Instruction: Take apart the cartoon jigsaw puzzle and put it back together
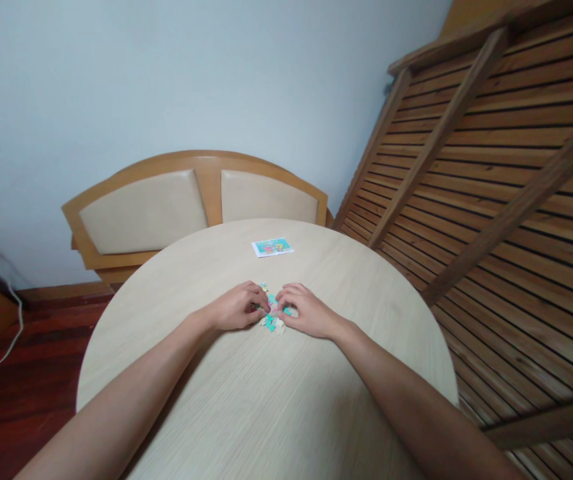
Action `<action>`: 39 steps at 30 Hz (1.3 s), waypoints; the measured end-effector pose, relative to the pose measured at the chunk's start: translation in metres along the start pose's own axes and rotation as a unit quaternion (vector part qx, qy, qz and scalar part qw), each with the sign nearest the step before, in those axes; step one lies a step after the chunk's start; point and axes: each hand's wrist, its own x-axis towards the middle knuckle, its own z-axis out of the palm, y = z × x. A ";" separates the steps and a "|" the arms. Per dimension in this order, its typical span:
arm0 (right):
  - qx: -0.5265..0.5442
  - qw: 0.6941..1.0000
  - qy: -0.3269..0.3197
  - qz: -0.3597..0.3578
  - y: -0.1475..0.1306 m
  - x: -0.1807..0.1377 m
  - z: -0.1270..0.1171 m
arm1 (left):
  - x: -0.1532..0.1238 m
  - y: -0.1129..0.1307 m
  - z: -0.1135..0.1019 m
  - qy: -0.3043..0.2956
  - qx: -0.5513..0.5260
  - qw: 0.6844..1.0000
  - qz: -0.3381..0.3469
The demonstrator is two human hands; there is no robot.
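A small heap of jigsaw puzzle pieces (270, 323), in teal, white and pink, lies near the middle of the round table. From the left, my left hand (239, 307) reaches in with curled fingers, its thumb and index fingertips close together at the heap. Facing it, my right hand (309, 312) bends its thumb and index finger into a ring, and teal pieces show through the gap. Between the two sets of fingertips is a pinkish puzzle piece (274, 308); both hands appear to pinch at it, though its outline is small and partly covered.
Beyond the hands, a picture card (272, 247) with teal cartoon artwork lies flat on the pale round table (206, 400). A padded wooden headboard (201, 160) stands behind it. Slatted wooden panels (466, 167) lean along the right side. A white cable (19, 320) hangs at left.
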 end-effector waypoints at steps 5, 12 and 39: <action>-0.013 0.999 0.037 0.018 0.002 0.001 -0.004 | -0.002 -0.003 -0.002 -0.013 0.000 1.000 -0.007; -0.119 0.988 0.059 0.077 0.009 0.000 -0.013 | -0.001 0.000 -0.003 -0.001 -0.013 1.000 -0.010; -0.169 0.978 0.082 0.092 0.009 0.014 -0.005 | 0.000 0.007 0.000 -0.039 -0.234 0.962 -0.134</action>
